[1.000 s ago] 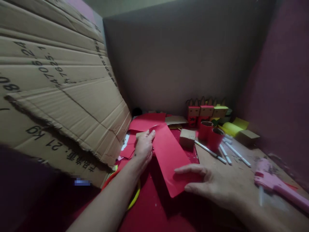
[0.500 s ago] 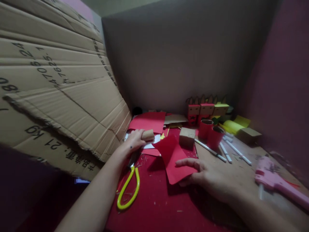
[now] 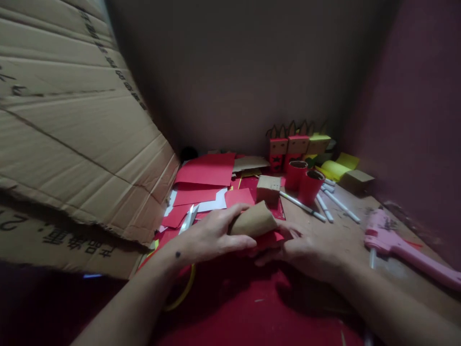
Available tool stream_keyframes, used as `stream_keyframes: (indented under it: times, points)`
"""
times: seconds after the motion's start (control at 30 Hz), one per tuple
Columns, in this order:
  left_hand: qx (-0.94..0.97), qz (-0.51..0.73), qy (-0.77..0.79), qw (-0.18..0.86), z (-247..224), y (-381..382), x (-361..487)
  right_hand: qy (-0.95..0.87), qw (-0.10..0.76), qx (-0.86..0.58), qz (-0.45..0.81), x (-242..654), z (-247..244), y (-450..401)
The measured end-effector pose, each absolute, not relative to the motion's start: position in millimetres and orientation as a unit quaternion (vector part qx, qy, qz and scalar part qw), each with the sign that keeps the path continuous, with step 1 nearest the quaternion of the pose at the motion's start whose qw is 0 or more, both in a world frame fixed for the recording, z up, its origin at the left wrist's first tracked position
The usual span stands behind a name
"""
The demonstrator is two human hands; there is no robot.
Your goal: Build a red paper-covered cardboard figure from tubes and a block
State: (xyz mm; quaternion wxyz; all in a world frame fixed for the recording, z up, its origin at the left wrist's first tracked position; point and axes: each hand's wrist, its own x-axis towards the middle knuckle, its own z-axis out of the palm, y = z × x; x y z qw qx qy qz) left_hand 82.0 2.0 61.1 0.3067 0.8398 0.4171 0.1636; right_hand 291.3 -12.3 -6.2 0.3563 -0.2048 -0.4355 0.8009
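Observation:
My left hand point(image 3: 219, 233) is wrapped round a brown cardboard tube point(image 3: 254, 221), lying slantwise over the middle of the red table. My right hand point(image 3: 302, 247) is just to its right, its fingers round a piece of red paper point(image 3: 268, 240) under the tube, most of it hidden by the tube and my hands. Below my left forearm and wrist are the scissors point(image 3: 189, 218), blades pointing away; part of a yellow handle shows. A small cardboard box point(image 3: 268, 188) sits beyond the tube.
A large cardboard sheet point(image 3: 79, 144) leans in from the left. Red paper sheets point(image 3: 205, 169) lie at the back. To the right are red-wrapped tubes point(image 3: 311, 186), white markers point(image 3: 340, 204), a yellow roll point(image 3: 334, 170) and a pink glue gun point(image 3: 378, 233). Box-headed paper figures point(image 3: 298, 144) stand behind.
My left hand has brought the cardboard tube from the back left to the middle, over the red paper in my right hand. The view has shifted slightly.

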Motion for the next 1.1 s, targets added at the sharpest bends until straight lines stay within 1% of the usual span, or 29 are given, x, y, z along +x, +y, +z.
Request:
stream_keyframes:
  times: [0.07, 0.13, 0.27, 0.4, 0.53, 0.67, 0.87, 1.03, 1.1]
  points:
    - [0.851, 0.129, 0.426, 0.28, 57, 3, 85, -0.418, 0.358, -0.164, 0.819, 291, -5, -11]
    - [0.852, 0.124, 0.432, 0.268, 54, 2, 85, -0.401, 0.363, -0.155, 0.827, 291, -3, -11]
    - [0.853, 0.102, 0.441, 0.26, 52, -4, 87, -0.372, 0.381, -0.181, 0.827, 290, -4, -10]
    - [0.857, 0.097, 0.443, 0.245, 47, -10, 91, -0.329, 0.379, -0.222, 0.836, 288, -10, -8]
    - [0.877, 0.106, 0.423, 0.202, 41, -12, 92, -0.277, 0.394, -0.258, 0.837, 287, -9, -8]
    - [0.891, 0.129, 0.408, 0.152, 33, -10, 91, -0.281, 0.377, -0.269, 0.841, 287, -6, -8]
    - [0.893, 0.143, 0.38, 0.193, 25, -4, 91, -0.296, 0.375, -0.261, 0.839, 288, -2, -8]
    - [0.893, 0.159, 0.349, 0.235, 30, -2, 89, -0.31, 0.357, -0.246, 0.846, 290, -2, -5]
    - [0.892, 0.168, 0.335, 0.254, 34, 0, 87, -0.332, 0.354, -0.263, 0.834, 290, -2, -4]
